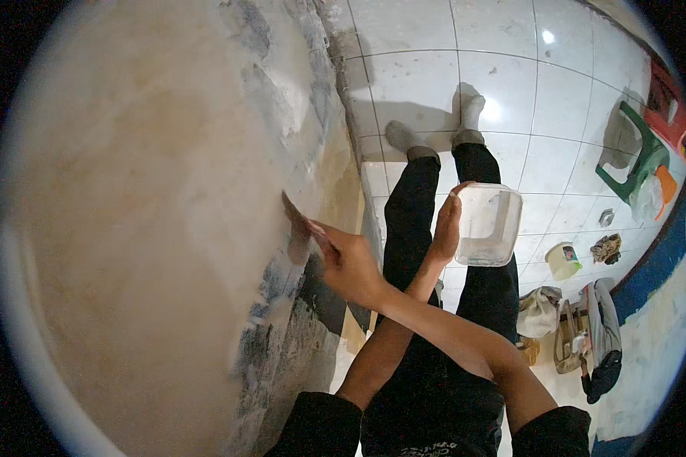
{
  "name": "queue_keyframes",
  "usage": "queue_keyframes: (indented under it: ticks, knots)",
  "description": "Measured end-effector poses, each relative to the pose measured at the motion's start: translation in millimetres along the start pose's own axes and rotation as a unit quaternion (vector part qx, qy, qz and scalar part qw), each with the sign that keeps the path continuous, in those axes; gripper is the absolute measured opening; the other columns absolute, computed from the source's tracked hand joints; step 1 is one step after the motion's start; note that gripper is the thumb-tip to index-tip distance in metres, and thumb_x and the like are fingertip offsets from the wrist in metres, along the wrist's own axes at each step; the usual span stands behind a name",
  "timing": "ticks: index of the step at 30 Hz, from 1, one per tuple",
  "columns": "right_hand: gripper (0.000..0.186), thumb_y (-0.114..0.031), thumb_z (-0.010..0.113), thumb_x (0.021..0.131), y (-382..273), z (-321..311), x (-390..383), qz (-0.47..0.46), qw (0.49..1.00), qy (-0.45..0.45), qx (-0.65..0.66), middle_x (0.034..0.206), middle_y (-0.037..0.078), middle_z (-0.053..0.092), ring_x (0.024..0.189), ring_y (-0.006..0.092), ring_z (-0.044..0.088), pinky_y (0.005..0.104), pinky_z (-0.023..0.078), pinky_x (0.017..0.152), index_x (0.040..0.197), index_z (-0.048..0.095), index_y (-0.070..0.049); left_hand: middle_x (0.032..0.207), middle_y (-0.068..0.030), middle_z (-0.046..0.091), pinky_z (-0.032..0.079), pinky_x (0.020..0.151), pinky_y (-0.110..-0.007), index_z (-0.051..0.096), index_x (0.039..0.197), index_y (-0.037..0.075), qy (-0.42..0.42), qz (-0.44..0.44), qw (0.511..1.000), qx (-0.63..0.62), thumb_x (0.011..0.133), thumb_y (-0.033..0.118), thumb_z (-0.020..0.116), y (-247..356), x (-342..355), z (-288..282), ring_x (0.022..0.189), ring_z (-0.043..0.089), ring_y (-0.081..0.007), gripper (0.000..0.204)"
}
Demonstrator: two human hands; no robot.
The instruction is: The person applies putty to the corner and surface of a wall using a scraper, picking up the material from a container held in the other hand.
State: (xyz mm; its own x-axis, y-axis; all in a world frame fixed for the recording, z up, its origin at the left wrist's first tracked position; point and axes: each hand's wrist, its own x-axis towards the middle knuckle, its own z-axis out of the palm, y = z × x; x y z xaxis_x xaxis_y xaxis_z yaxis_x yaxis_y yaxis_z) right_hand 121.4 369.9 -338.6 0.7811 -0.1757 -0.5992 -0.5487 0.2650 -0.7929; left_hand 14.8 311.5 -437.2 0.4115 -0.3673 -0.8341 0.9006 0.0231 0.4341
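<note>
We are looking down along a wall (152, 228), and our arms are crossing in front of us. Our right hand (351, 263) is reaching over to the left and gripping a putty knife (301, 221), fingers closed around its handle, and we are pressing the flat blade against the plaster. Our left hand (446, 228) is coming up under the other arm and holding a clear plastic tub (489, 225) by its near edge, off to the right of the blade and clear of the wall.

How far along are we? We are judging from the surface: most of the wall above and left of the blade is looking smooth, pale and creamy, as if already skimmed. Below the blade, and in a strip higher up near the corner, rough grey patches (282, 320) are showing, mottled and uneven, so we reckon that part is left to cover. The tub is looking nearly empty, with only a whitish smear on its walls.

Underfoot, glossy white floor tiles (511, 84) are throwing back a lamp's glare. Over to the right a green plastic chair (636, 152), a small pale bucket (562, 260) and some slumped bags (587, 335) are sitting well apart from us.
</note>
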Motion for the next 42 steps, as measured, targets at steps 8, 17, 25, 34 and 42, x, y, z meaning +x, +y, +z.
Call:
queue_keyframes:
  ticks: [8,17,25,34,42]
  knots:
    - [0.012,0.002,0.046,0.084,74,-7,86,0.001,0.995,0.094,-0.042,0.073,0.029,0.054,0.063,0.0383,0.056,0.0358,0.044,0.059,0.089,0.056,0.006,0.120,-0.0132,0.054,0.036,0.100,-0.033,0.044,0.131,0.003,-0.051,0.020,0.998,0.042,0.099,0.049,0.029,13,2,6,0.114,0.049,-0.0199,0.058]
    - [0.030,0.007,0.047,0.078,-40,-10,-6,0.047,0.996,-0.067,0.024,0.074,0.025,0.057,0.062,0.0361,0.060,0.0377,0.046,0.058,0.106,0.055,0.002,0.125,-0.0118,0.052,0.032,0.103,-0.033,0.047,0.129,0.002,-0.011,0.005,1.000,0.020,0.099,0.049,0.031,1,-2,-1,0.116,0.046,-0.0195,0.058]
    - [0.021,0.008,0.046,0.077,23,-20,34,-0.045,0.988,0.117,-0.086,0.072,0.028,0.055,0.067,0.0448,0.058,0.0396,0.046,0.057,0.095,0.054,0.006,0.122,-0.0112,0.053,0.034,0.100,-0.032,0.048,0.127,0.003,-0.036,0.027,0.998,0.038,0.099,0.049,0.031,7,-3,-1,0.113,0.048,-0.0184,0.056]
    - [0.041,0.004,0.050,0.074,9,30,21,0.026,0.999,-0.010,-0.014,0.094,0.029,0.059,0.079,0.0442,0.060,0.0446,0.049,0.072,0.114,0.057,0.004,0.119,-0.0125,0.055,0.036,0.097,-0.032,0.047,0.127,0.002,0.005,0.042,0.997,0.069,0.099,0.050,0.030,-13,0,-14,0.110,0.050,-0.0195,0.058]
    - [0.045,0.002,0.053,0.072,23,-47,8,-0.009,0.999,-0.038,0.011,0.094,0.029,0.062,0.081,0.0425,0.063,0.0410,0.051,0.071,0.117,0.057,0.002,0.119,-0.0125,0.055,0.035,0.098,-0.032,0.048,0.128,0.003,-0.003,0.025,0.998,0.061,0.098,0.051,0.031,-10,-4,-13,0.111,0.050,-0.0198,0.059]
